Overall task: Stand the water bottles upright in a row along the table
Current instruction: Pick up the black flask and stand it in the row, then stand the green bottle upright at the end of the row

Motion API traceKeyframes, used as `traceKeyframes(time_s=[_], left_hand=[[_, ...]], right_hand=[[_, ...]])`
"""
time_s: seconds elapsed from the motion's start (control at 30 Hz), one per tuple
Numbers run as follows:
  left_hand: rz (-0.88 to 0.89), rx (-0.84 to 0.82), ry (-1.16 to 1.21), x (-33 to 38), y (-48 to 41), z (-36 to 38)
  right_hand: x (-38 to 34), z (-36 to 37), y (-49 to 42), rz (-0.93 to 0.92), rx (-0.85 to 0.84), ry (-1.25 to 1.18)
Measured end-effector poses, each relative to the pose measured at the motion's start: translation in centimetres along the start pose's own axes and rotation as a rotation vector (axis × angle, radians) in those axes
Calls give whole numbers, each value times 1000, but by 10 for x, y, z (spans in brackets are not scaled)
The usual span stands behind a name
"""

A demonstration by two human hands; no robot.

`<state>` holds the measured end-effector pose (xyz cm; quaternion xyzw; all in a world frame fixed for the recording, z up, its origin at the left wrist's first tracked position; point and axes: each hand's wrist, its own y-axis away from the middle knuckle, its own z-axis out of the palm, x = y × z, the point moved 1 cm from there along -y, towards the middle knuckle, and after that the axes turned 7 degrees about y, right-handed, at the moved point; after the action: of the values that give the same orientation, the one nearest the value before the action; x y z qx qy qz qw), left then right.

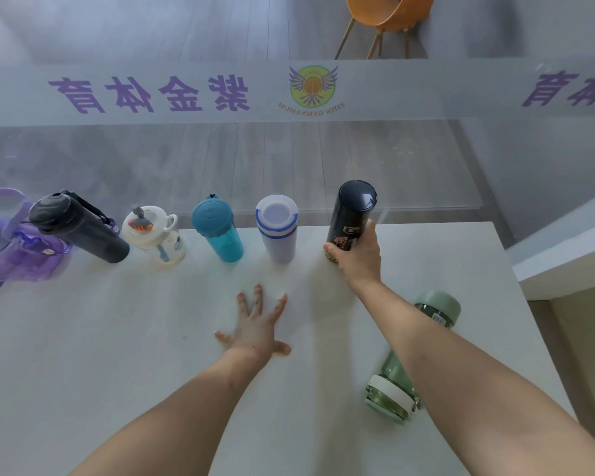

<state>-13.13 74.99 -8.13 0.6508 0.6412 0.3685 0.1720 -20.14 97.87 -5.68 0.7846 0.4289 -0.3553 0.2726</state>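
Several bottles stand upright along the far edge of the white table: a purple jug, a black bottle, a small white bottle, a teal bottle and a white bottle with blue bands. At the right end of this row my right hand grips the lower part of a dark navy bottle, which is upright. My left hand lies flat on the table with fingers spread, holding nothing. A green bottle lies on its side near the right edge, partly hidden under my right forearm.
A glass wall with purple lettering and a round logo runs just behind the table's far edge. An orange chair stands beyond the glass. A white ledge sits to the right of the table.
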Motion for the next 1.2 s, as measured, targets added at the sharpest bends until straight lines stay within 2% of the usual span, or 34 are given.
traceKeyframes(time_s=[0.3,0.43,0.5,0.6,0.7,0.87,0.97,1.07,1.2], left_hand=[[1,-13,1,-1,-4,2],[11,4,-15,-1,-3,1],[21,3,-16,-2,-1,0],[22,15,-39,-4,3,-3],[46,33,-65,2,12,1],[160,-8,-39,40,40,33],[155,-30,9,62,45,56],[92,-38,-22,75,47,73],[66,-24,-83,76,46,83]], right_hand=[[2,-2,3,28,-32,5],[14,-21,21,103,-105,113],[19,-42,38,71,-135,172],[21,-85,65,-45,-224,247],[29,-125,85,-170,-315,460],[56,-164,95,-363,-376,806],[71,-178,83,-490,-538,1111],[88,-181,70,-647,-665,1280],[119,-178,63,-849,-593,1286]])
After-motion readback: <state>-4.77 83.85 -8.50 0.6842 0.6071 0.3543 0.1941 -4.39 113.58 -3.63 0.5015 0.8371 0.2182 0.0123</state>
